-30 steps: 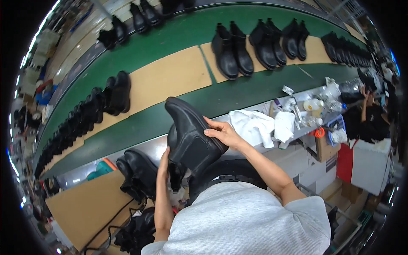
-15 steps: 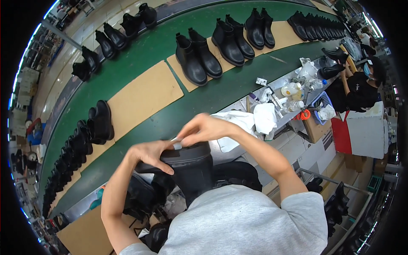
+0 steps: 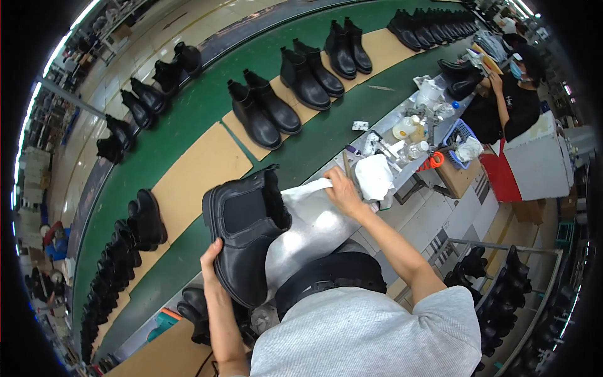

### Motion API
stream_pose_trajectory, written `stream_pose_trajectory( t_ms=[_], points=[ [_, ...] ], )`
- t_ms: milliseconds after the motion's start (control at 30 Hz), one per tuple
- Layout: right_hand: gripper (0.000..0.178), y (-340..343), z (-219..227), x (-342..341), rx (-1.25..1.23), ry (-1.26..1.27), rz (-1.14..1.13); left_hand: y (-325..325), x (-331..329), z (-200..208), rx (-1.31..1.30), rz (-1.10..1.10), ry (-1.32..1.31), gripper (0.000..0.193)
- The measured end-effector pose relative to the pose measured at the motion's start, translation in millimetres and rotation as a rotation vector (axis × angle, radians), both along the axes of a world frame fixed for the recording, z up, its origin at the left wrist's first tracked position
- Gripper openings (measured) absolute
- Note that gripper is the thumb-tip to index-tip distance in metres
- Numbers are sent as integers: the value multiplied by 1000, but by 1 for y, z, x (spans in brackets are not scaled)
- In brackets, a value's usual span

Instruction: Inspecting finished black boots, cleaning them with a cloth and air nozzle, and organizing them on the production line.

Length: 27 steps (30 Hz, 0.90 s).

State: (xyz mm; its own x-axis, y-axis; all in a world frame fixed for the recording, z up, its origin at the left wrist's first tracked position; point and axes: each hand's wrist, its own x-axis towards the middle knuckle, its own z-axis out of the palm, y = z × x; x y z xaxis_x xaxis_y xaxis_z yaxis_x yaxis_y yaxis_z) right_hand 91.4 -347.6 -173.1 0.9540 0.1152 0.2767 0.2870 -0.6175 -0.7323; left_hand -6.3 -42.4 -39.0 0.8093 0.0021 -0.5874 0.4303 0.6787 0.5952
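My left hand [image 3: 212,261] grips a black ankle boot [image 3: 248,235] with elastic side panels. The boot is tilted with its toe toward me and its opening to the right. Along the sole's edge my thumb shows, while the boot hides most of the other fingers. To the right, my right hand [image 3: 343,193] pinches a white cloth [image 3: 308,188], drawn out in a narrow strip toward the boot's opening. Under the cloth is the shiny metal bench top [image 3: 314,235]. A crumpled white wad [image 3: 374,176] lies just right of my right hand.
Beyond the bench runs a green conveyor [image 3: 188,141] with cardboard sheets [image 3: 201,166] and rows of black boots [image 3: 264,116]. Bottles [image 3: 407,127], orange-handled scissors [image 3: 431,161] and a blue basket [image 3: 457,139] sit at right. A co-worker [image 3: 515,107] handles boots farther right.
The boot has turned from sole-up to lying tilted, its side showing. My right hand has left the sole, moved right and taken hold of the white cloth. The small white piece at my fingers is gone from view.
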Motion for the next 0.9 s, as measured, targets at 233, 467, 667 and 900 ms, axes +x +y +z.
stream_pose_trajectory(
  t_ms=[233,467,667,900],
  points=[
    [25,-28,32,-14,809,43,122,-59,-2,-33,-230,84,-74,44],
    [29,-128,19,-6,1171,260,-547,-73,-14,-41,-177,59,11,40],
    [35,-266,-19,25,1203,320,-734,-95,1,-31,172,-96,-75,72],
    [51,-221,-45,-29,2,-60,-432,-127,12,-37,310,-175,-114,91]
  ],
)
